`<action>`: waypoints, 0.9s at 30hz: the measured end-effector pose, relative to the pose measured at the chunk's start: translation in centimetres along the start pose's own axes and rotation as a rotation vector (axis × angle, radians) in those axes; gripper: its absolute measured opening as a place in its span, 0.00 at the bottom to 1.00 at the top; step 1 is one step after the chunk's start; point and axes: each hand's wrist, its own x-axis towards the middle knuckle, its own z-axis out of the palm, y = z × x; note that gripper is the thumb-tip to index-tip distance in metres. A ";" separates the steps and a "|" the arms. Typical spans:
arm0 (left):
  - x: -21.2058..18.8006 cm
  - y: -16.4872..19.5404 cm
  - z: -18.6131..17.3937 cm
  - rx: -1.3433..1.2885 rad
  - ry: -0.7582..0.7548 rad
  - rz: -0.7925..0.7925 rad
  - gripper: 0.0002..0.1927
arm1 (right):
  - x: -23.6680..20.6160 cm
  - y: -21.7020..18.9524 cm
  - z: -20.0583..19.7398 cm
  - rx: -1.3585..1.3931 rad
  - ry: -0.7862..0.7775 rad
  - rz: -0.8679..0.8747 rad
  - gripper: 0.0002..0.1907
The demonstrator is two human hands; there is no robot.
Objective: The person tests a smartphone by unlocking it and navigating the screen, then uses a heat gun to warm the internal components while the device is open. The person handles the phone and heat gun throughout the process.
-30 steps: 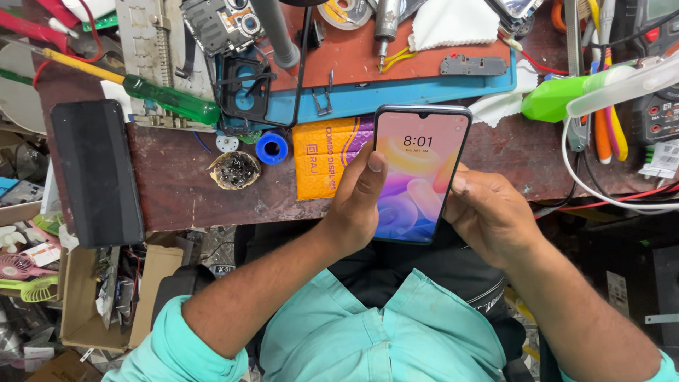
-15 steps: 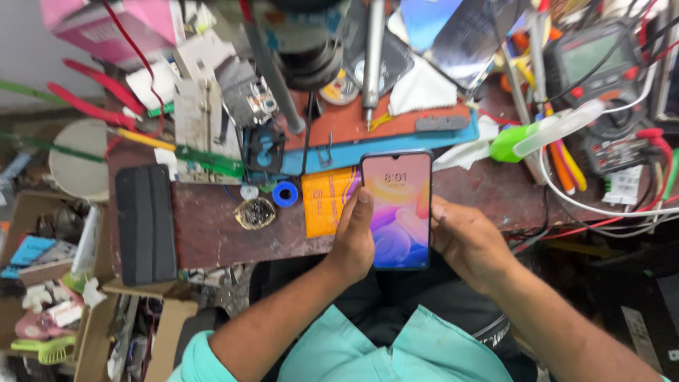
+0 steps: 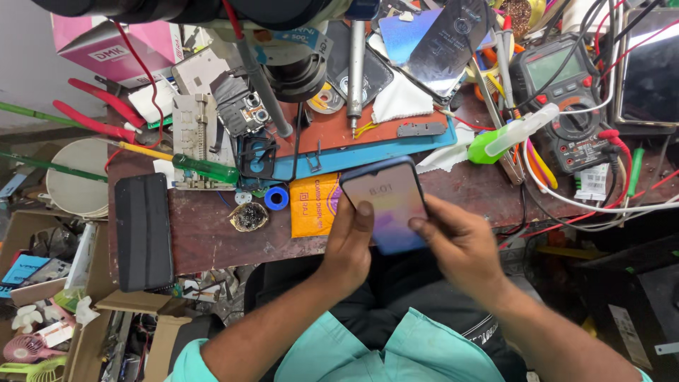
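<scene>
Our left hand point(image 3: 350, 244) grips the phone point(image 3: 387, 205) from its left side, thumb on the lit screen, over the bench's point(image 3: 212, 244) near edge, long axis running away from us, while our right hand point(image 3: 460, 244), fingers loosely curled, touches its right edge.

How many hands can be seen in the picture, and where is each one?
2. The left hand holds the left edge of the lit smartphone, thumb on its screen. The right hand is at the phone's lower right edge, blurred. No other person's hands show.
</scene>
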 end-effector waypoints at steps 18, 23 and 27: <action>3.3 6.7 -2.4 0.968 -0.056 0.547 0.11 | 6.5 -2.7 -1.8 -0.617 -0.170 -0.758 0.15; 3.0 5.7 -2.2 0.886 0.005 0.510 0.12 | 6.3 -2.6 -1.6 -0.732 -0.168 -0.793 0.16; 2.7 5.9 -2.4 0.794 -0.020 0.514 0.15 | 6.2 -2.9 -1.2 -0.763 -0.138 -0.828 0.16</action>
